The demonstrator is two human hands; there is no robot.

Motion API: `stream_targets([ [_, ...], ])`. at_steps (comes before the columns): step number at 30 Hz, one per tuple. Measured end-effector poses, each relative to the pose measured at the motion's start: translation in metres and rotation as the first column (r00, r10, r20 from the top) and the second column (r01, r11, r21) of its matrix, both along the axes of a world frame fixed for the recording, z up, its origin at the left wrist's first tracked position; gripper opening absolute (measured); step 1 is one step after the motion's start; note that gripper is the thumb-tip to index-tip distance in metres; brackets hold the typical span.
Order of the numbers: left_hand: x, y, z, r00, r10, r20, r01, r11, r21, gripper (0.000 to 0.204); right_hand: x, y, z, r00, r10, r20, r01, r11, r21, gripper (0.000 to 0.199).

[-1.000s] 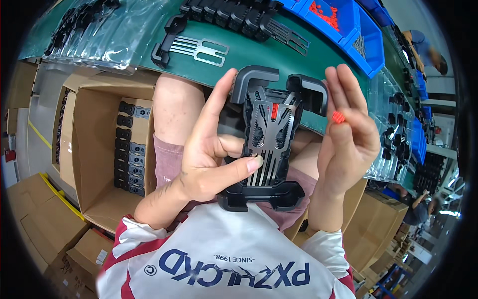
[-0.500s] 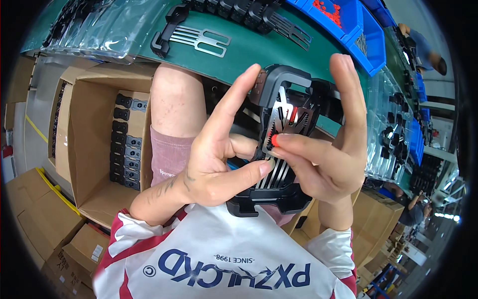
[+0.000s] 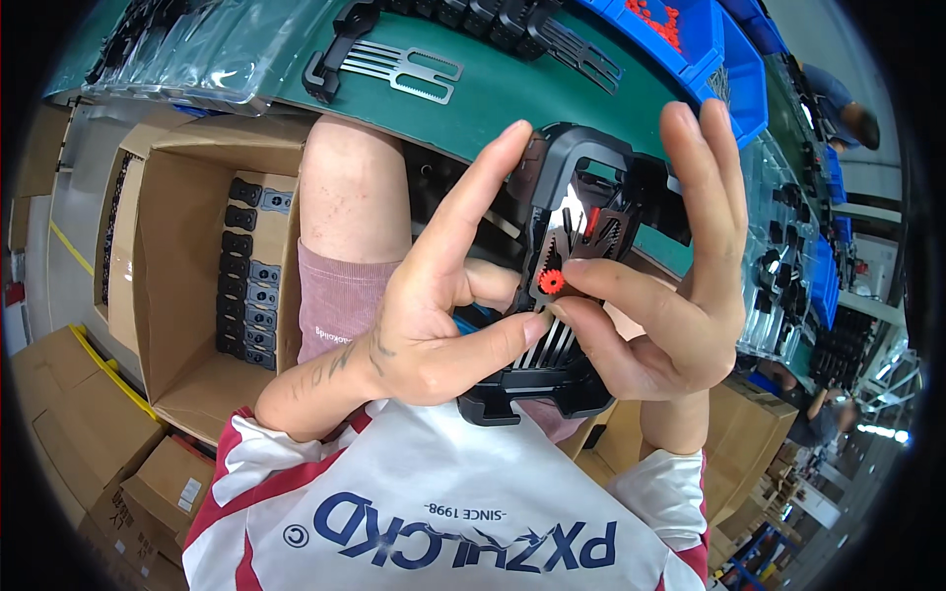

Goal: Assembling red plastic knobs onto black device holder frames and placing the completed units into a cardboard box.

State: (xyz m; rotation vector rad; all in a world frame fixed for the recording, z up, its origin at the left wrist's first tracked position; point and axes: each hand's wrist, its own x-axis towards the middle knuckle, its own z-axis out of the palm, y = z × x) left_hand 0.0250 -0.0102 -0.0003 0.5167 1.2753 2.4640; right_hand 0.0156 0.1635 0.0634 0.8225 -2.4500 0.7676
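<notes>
Just off the near edge of the green tabletop [image 3: 493, 113], a person's left hand [image 3: 424, 350] firmly gripped a black holder [image 3: 574, 236], its red insert [image 3: 591, 224] already in place, while the right hand [image 3: 675, 330], thumb and forefinger slightly parted, met a red gear [image 3: 552, 283] at a toothed slot, hold unclear, seating apparently unfinished.

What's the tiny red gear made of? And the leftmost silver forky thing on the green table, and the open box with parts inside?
Red gear: probably plastic, with bright, even colour.
Silver forky thing: looks like metal, smooth, grey, thin, with crisp slots.
Open box: seems cardboard, dull brown, with folded flaps.
</notes>
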Motion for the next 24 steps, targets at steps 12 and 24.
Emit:
stream_targets([
  [12, 0.0016, 0.0022, -0.0018, 1.000, 0.011, -0.029, -0.011, 1.000, -0.007, 0.092, -0.0007, -0.0034, -0.0036, 1.000, 0.008, -0.008, -0.007, 0.995, 0.104, 0.014],
  [24, -0.0002, 0.0028, -0.0050, 0.998, 0.027, -0.056, -0.028, 0.999, -0.017, 0.091, -0.0022, -0.0070, -0.0022, 0.998, -0.006, -0.064, 0.016, 0.987, 0.158, 0.011],
])
